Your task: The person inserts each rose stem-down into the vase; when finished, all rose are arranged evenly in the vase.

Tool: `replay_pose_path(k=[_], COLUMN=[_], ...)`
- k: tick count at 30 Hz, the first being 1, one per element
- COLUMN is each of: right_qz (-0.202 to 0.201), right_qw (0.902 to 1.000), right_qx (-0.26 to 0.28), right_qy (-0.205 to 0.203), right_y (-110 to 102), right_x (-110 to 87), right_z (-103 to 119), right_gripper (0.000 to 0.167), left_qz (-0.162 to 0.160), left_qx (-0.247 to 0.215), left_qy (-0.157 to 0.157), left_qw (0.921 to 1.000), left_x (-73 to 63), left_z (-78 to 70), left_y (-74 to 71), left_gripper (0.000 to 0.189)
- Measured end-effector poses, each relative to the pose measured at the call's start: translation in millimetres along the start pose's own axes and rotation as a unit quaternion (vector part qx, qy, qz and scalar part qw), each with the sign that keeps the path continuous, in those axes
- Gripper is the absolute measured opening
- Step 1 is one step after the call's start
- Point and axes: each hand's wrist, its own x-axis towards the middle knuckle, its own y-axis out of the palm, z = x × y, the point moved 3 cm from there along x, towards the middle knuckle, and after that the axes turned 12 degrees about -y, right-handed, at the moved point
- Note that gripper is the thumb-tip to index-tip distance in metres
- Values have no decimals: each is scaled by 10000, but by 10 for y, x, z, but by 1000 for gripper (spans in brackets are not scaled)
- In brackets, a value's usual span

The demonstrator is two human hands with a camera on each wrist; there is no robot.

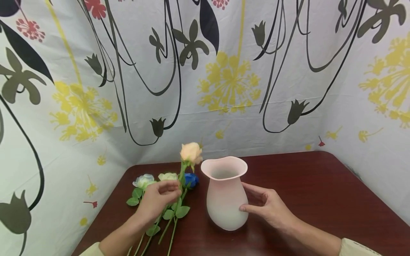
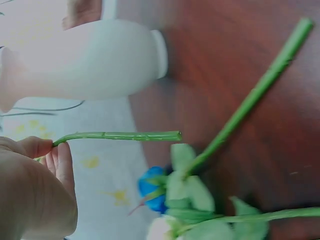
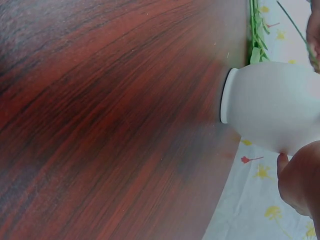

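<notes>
My left hand pinches the green stem of a peach rose between thumb and fingers. The bloom stands upright above the hand, left of the vase's mouth, and the stem's cut end points down. A white vase with a pinkish, wavy rim stands upright on the table. On its right side my right hand holds it, thumb toward the front and fingers curving behind. Below and beyond the left hand lie a blue rose, a cream rose and a pale blue-white rose.
The dark red wood table has rounded far corners. A white cloth printed with flowers hangs behind it and along both sides. Leafy stems of the lying roses run toward the near left edge.
</notes>
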Motion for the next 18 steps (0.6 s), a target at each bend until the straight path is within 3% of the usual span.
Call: replay_pose_path(k=[5,11,14,18], right_qz=[-14,-20,-34,-27], right_qw=[10000,10000,10000,10000], right_qx=[-28,-17,2,20], right_qy=[88,85,76,75], right_y=[-2,-2,-2,-4], right_x=[-5,-4,-4,-7], right_z=[1,-6,-6,-6], right_gripper=[70,70,70,70], left_qz=[-286,-235,-204,-179], left_qx=[-400,-1230,-1873,-2848], left_qy=[85,271,445,738], left_qw=[9988,9918,9811,9556], left_x=[18,33,41,30], left_z=[-293,-721,-942,-1208], left_y=[-108,-274,-322,-334], left_gripper=[31,38,30,20])
